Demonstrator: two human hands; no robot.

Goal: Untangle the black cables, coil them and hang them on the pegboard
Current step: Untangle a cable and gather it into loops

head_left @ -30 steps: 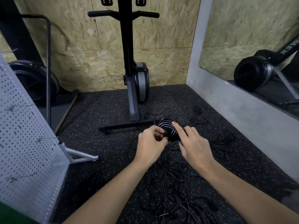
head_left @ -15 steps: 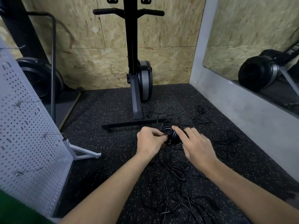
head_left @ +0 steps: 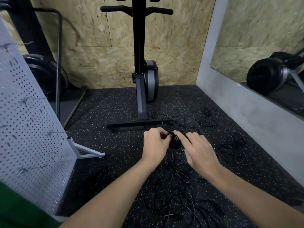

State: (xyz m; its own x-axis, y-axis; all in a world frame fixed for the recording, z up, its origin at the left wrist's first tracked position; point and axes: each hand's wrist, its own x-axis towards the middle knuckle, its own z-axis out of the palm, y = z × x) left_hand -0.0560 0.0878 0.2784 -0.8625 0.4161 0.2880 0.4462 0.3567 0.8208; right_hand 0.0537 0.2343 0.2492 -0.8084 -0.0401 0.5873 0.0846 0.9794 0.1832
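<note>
Over the rubber floor (head_left: 102, 112), the left hand (head_left: 154, 143) still grips the black coil (head_left: 175, 140). The right hand (head_left: 199, 152), fingers straight, presses its windings. The coil sits slightly lower than before. Winding appears unfinished: loose cables (head_left: 181, 186) remain and the pegboard (head_left: 29, 129) hooks are bare.

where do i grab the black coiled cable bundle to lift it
Probably clamp across the stacked loops of the black coiled cable bundle, coming from its right side: the left hand grips its left side, and the right hand rests straight fingers on it. Squeezing across the turns should keep them together.
</note>
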